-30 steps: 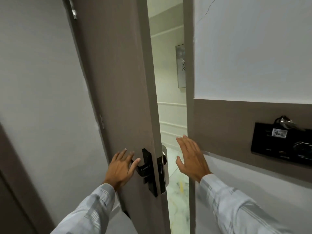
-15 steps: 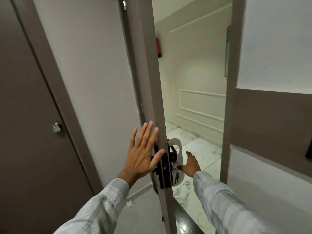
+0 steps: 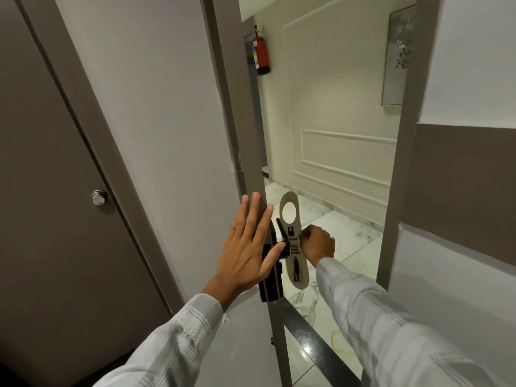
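Note:
A grey-brown door (image 3: pixel 245 113) stands open, seen almost edge-on, with a black lock and handle (image 3: pixel 272 263) at waist height. My left hand (image 3: pixel 247 247) lies flat with straight fingers against the door's inner face, beside the lock. My right hand (image 3: pixel 317 243) is past the door's edge on the corridor side. It pinches a beige door hanger tag (image 3: pixel 293 238) with a round hole at its top and a dark figure printed low down. The tag is upright next to the outer handle; whether its hole is round the handle is hidden.
A second brown door with a metal knob (image 3: pixel 99 197) is on the left wall. Beyond the opening lies a marble corridor floor (image 3: pixel 343 241), a panelled wall, a red fire extinguisher (image 3: pixel 262 55) and a framed picture (image 3: pixel 398 54). A dark threshold strip (image 3: pixel 315 342) crosses the doorway.
The door has swung wider open. My left hand left the inner handle and flattened against the door. My right hand went round the edge and took hold of the hanger tag.

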The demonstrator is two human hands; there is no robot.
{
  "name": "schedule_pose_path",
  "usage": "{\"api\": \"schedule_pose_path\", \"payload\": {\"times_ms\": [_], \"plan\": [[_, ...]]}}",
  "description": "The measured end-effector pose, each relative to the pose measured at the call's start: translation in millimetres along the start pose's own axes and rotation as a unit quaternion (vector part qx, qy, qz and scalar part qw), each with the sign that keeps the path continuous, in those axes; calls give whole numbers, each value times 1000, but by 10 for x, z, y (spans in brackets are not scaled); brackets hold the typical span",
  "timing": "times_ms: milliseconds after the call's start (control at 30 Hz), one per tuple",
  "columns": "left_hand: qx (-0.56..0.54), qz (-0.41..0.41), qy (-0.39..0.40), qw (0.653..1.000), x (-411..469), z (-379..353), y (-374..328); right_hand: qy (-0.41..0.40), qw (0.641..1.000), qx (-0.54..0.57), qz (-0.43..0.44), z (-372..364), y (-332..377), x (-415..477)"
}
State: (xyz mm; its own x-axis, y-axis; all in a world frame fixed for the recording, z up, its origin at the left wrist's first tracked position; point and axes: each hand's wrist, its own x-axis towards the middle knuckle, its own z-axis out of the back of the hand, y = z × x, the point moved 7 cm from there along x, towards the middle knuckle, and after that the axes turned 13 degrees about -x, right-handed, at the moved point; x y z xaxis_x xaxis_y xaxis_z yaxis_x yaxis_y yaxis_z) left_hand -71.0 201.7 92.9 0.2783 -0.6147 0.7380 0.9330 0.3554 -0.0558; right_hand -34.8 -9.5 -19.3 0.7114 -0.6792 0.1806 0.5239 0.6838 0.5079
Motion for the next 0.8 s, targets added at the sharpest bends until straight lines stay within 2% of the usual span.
{"api": "schedule_pose_path", "payload": {"times_ms": [100,167,267,300,367,467,500,567,633,733,800], "plan": [[-61,15,-16,998,-192,-66,-141,10,999,36,-33,67,-159,-126],[-145,12,24,989,-474,-329,-380,28,992,89,-87,75,-474,-364],[-315,99,120,936,-939,-844,-822,39,969,201,-138,139,-1071,-948],[-368,150,133,908,-1033,-976,-932,38,960,233,-151,178,-1272,-1168],[-484,247,152,825,-1181,-1324,-1192,24,938,287,-191,272,-1728,-1648],[-629,369,261,633,-1402,-1848,-1816,53,917,337,-204,432,-2168,-2344],[-637,387,288,601,-1476,-1977,-2061,71,910,346,-216,486,-2312,-2585],[-612,386,316,614,-1561,-2107,-2413,82,895,360,-250,582,-2596,-2978],[-600,365,345,622,-1625,-2207,-2780,37,899,329,-288,771,-2993,-3332],[-603,317,420,600,-1686,-2320,-3604,-77,908,192,-365,1258,-3753,-4071],[-610,296,456,577,-1721,-2346,-4055,-103,897,171,-395,1437,-4049,-4446]]}}
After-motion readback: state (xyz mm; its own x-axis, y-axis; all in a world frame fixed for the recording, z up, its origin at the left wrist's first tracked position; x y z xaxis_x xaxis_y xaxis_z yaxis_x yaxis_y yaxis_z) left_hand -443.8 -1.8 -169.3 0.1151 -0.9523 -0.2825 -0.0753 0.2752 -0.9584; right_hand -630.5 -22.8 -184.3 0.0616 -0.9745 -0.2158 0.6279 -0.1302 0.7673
